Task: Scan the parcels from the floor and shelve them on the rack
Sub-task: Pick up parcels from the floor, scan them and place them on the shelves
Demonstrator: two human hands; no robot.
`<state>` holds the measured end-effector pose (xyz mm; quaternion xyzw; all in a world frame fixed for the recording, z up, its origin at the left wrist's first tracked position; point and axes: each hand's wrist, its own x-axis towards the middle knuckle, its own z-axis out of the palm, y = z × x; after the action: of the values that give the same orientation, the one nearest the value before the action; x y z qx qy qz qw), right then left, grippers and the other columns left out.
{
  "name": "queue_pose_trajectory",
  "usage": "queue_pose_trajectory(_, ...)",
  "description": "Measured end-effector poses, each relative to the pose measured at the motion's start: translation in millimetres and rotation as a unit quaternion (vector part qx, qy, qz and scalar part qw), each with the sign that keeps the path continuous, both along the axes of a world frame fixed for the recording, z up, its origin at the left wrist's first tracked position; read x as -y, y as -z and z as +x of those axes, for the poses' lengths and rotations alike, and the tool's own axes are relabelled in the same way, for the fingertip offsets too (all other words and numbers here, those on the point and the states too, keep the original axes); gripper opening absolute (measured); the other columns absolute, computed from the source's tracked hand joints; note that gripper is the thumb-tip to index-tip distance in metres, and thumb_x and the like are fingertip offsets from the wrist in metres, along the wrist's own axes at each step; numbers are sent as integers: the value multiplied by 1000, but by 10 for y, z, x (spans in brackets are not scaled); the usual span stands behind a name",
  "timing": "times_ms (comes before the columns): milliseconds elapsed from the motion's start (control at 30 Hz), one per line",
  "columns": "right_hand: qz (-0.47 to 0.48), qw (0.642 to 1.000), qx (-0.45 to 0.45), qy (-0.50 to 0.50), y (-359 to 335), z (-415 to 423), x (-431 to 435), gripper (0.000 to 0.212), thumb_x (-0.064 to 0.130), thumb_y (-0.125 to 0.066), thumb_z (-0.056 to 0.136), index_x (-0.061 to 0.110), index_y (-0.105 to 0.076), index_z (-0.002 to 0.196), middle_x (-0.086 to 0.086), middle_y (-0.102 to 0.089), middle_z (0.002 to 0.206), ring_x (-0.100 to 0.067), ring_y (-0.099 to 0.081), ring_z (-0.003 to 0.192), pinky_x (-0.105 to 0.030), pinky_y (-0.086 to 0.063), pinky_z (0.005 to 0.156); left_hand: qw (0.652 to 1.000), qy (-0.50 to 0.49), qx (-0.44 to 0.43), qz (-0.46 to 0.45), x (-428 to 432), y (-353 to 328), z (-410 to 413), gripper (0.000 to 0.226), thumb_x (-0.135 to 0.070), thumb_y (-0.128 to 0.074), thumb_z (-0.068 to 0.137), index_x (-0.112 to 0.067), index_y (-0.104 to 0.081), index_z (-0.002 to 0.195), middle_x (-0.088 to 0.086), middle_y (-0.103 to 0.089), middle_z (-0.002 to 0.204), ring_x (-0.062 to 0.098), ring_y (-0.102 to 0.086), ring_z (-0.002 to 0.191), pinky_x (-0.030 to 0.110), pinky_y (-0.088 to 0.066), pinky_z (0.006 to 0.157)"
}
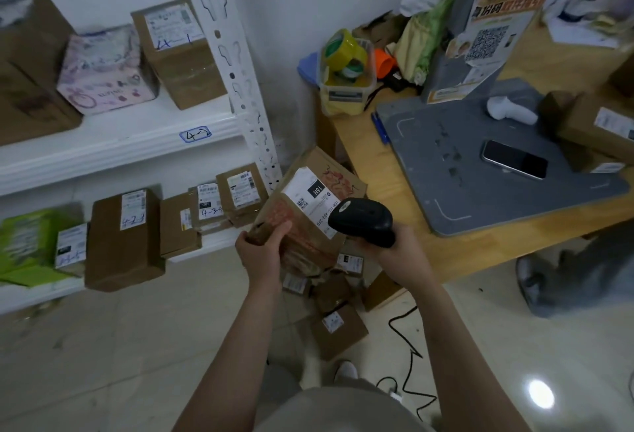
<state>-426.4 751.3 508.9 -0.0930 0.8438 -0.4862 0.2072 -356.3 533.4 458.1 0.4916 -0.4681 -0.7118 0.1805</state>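
Here left hand [262, 246] grips parcel [308, 212] edge; right hand [394, 250] holds scanner [363, 220] over label [314, 200].

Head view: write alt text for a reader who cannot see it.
A person's left hand holds a brown parcel while the right hand aims a black scanner at its label. More parcels lie on the floor below; labelled boxes sit on a white rack at left.
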Motion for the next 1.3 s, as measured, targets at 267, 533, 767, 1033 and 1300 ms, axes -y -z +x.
queue_pose_trajectory(267,109,994,-29,5,19,100,35,13,25,-74,86,27,-61,82,7,-64,71,-6,-60,64,-20,-39,53,1000,-7,6,-6,-13,-71,48,143,-63,-96,19,-19,-41,143,9,-57,134,30,-61,117,53,-55,96)
queue_pose_trajectory(533,107,994,-24,20,49,142,27,11,20,-72,86,21,-62,81,4,-64,70,-10,-62,64,-26,-47,57,1000,-7,-16,1,-111,-352,64,127,-44,-94,39,-14,-34,147,7,-54,136,26,-58,118,54,-53,99)
queue_pose_trajectory(767,74,997,6,29,74,181,10,16,16,-70,85,23,-59,75,5,-62,67,-11,-60,62,-25,-44,57,1000,-13,-21,2,-76,-312,94,97,-18,-91,68,-11,-33,147,8,-54,134,26,-58,117,54,-53,99)
queue_pose_trajectory(1033,20,996,-9,81,131,49,-107,9,13,-73,81,16,-65,78,5,-62,64,-9,-57,59,-24,-40,53,999,-28,-18,12,-136,-389,149,119,-33,-96,49,-11,-34,148,10,-55,134,27,-61,115,52,-55,96)
queue_pose_trajectory(1300,97,969,56,219,687,-398,-534,16,-5,-54,87,8,-53,77,-3,-48,65,-21,-50,66,-25,-31,51,994,-65,27,80,-219,-282,329,87,-23,-91,66,-4,-46,138,14,-63,127,30,-65,107,49,-59,84)
